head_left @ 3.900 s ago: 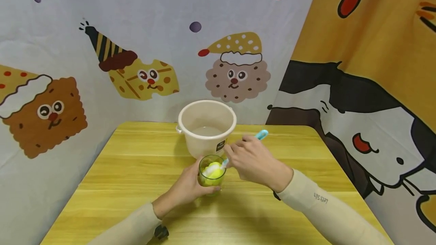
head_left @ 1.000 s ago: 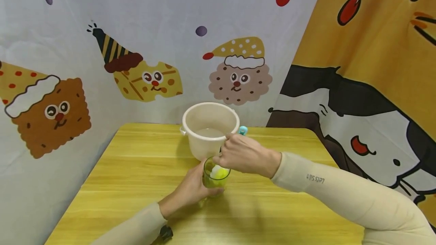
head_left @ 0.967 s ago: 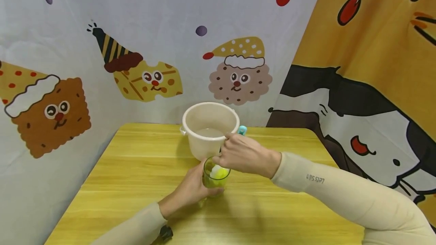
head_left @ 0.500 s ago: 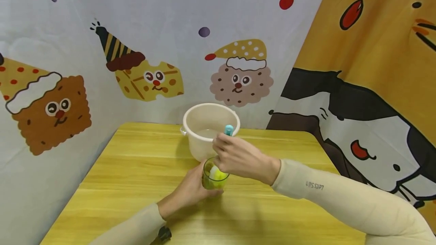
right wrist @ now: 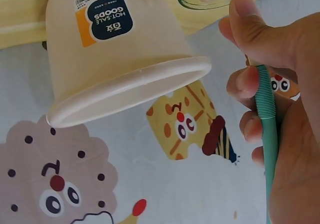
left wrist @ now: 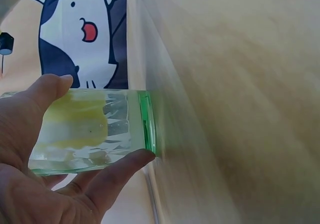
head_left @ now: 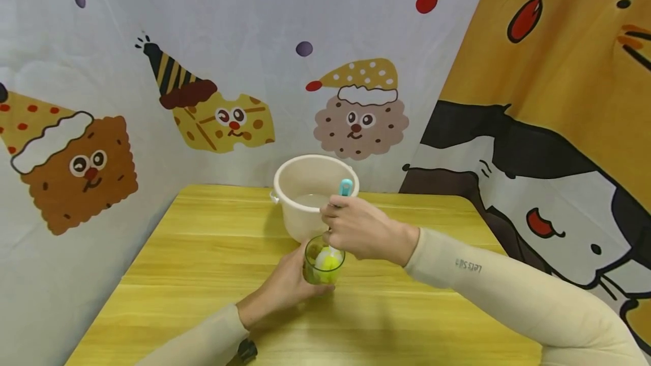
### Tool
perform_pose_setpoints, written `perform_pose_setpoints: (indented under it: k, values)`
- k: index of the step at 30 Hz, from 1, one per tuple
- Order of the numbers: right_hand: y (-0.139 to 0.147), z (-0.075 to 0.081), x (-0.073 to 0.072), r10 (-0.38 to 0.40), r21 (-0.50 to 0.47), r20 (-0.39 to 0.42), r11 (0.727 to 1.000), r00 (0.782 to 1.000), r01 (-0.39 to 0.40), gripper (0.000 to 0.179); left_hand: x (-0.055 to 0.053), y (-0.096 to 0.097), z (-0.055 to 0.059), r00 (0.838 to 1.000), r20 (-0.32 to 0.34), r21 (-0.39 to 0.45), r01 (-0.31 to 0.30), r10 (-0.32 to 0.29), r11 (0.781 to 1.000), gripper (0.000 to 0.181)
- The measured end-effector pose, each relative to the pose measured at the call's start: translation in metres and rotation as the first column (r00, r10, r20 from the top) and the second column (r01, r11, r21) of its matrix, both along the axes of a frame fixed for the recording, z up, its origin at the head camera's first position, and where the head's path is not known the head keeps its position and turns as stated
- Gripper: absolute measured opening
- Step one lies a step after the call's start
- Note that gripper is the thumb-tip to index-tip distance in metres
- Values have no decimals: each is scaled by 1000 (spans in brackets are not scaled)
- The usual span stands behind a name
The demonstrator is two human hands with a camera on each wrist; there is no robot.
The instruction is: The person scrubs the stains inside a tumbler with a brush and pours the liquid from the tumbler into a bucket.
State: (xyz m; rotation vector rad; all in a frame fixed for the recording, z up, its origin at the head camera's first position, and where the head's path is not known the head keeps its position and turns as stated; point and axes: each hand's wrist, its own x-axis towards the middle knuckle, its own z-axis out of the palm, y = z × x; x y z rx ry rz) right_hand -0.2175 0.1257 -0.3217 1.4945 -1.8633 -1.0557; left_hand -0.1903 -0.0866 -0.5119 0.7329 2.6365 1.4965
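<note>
My left hand (head_left: 287,278) grips a clear, green-tinted drinking glass (head_left: 311,271) around its side. In the left wrist view, the thumb and fingers wrap the glass (left wrist: 122,124), one fingertip close to its thick base. Inside it sits the soft yellow-and-white sponge head (head_left: 328,260) of a cup brush. My right hand (head_left: 363,230) holds the brush's teal handle (head_left: 346,186) just above the glass mouth, the handle's end pointing up. In the right wrist view, the fingers curl round the ribbed part of the handle (right wrist: 266,99), with the thumb on the white stem.
A cream bucket (head_left: 300,216) stands right behind the glass, with a little water at its bottom. The wood-grain table (head_left: 203,242) ends against a cartoon-printed cloth (head_left: 244,4) at the back. More printed cloth (head_left: 468,44) hangs on the right.
The brush handle swings from leaning right to nearly upright, the right hand turning with it over the glass. The left hand keeps holding the glass in about the same place.
</note>
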Motion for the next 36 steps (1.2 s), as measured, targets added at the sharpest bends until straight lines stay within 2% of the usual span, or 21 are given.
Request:
perform_pose_setpoints:
  k: [8, 16, 25, 30, 36]
  values:
    - [6, 0, -4, -5, -69, 118, 998, 993, 13, 29, 0, 2, 1, 1000, 0, -11, -7, 7, 1000, 100]
    - [12, -5, -3, 16, -165, 189, 986, 982, 16, 28, -1, 3, 0, 1000, -1, -4, -19, 19, 1000, 101]
    - [16, -12, 2, 35, -242, 184, 970, 982, 11, 28, -1, 2, 0, 999, -38, -31, -28, 27, 999, 101]
    - [16, -15, 4, 64, -279, 163, 960, 985, -17, 27, 0, 1, 2, 999, -37, -35, -29, 28, 999, 100]
    - [16, -18, 6, 80, -296, 132, 954, 988, -38, 26, -2, 2, -2, 999, -35, -33, -8, 7, 999, 97]
